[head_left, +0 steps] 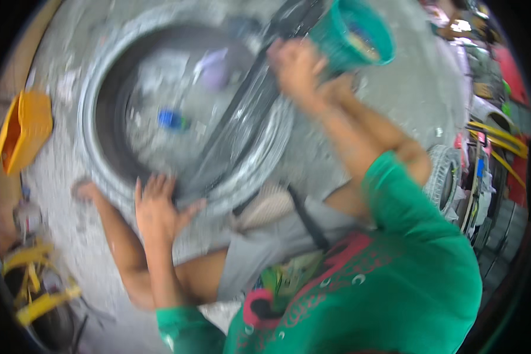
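A large tyre lies on its side on the concrete floor before me. Across its right part stretches a long, wet-looking black inner tube, flat and slanting from the near rim up to the far right. My left hand rests on the tyre's near edge, fingers spread, beside the tube's near end. At the tube's far end, my right hand is blurred, its fingers curled around the tube's edge. Just beyond it stands a tilted-looking green bucket with something in it that I cannot make out.
Inside the tyre's ring are a small blue object and a purple container. A yellow container stands at the left, a yellow metal frame lower left. Another tyre is at the right, near cluttered gear.
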Demonstrator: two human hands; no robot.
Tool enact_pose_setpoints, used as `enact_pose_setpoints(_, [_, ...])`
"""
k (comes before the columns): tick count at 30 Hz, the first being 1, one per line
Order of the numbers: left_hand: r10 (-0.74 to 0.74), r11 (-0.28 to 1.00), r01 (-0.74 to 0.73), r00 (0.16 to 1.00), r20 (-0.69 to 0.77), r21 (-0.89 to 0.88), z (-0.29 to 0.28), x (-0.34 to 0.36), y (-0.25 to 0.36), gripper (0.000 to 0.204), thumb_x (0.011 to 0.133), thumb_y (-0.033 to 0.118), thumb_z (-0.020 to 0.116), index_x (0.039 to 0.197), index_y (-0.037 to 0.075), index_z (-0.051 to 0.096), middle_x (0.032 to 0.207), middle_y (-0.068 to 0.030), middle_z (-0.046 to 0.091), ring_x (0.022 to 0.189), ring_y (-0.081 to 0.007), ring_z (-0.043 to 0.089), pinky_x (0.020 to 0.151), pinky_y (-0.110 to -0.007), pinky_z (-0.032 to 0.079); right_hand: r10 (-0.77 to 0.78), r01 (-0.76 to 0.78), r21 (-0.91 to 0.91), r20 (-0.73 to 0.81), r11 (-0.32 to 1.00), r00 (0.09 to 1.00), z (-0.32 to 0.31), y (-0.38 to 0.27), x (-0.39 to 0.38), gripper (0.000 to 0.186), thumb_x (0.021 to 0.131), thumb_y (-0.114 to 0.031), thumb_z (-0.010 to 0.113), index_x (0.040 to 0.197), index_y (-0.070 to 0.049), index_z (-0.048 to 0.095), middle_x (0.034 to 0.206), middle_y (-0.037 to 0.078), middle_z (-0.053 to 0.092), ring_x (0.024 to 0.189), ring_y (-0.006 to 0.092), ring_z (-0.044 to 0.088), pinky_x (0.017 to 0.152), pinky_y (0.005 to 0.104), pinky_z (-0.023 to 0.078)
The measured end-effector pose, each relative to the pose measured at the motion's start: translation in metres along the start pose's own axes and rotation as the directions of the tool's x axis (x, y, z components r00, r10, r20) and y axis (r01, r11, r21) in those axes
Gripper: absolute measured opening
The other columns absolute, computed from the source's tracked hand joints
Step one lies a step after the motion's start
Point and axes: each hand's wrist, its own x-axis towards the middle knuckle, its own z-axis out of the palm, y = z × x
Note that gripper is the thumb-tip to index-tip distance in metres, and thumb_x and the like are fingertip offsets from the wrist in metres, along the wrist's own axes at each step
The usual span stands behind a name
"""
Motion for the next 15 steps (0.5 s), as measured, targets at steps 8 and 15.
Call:
enact_pose_setpoints(8, [-0.085,0.994,0.097,0.971,0.225,-0.042,-0.016,0.001,0.014,0.102,0.06,0.078,0.077,0.133,0.007,0.067,0.141,-0.0161,0.062,0.14,-0.0332,0.05,0.122,-0.057,0.024,-0.124,0.087,0.306,0.104,0.948,0.987,-0.023,-0.023,-0.014,0.029,0.089,-0.016,0.071,0.114,-0.029,0.073,0.113,0.008,0.065,0.107,0.0257,0.057,0.102,0.0551,0.025])
enact_pose_setpoints(15, [-0.167,0.98,0.194,0.922,0.349,-0.045,-0.012,0.007,0.007,0.107,0.056,0.084,0.074,0.132,0.009,0.068,0.145,-0.0145,0.059,0.142,-0.0322,0.048,0.121,-0.059,0.024,-0.007,-0.013,0.28,0.071,0.96,0.997,-0.02,-0.074,-0.045,0.026,0.095,-0.018,0.062,0.116,-0.029,0.074,0.109,0.008,0.063,0.113,0.0277,0.055,0.096,0.0534,0.03])
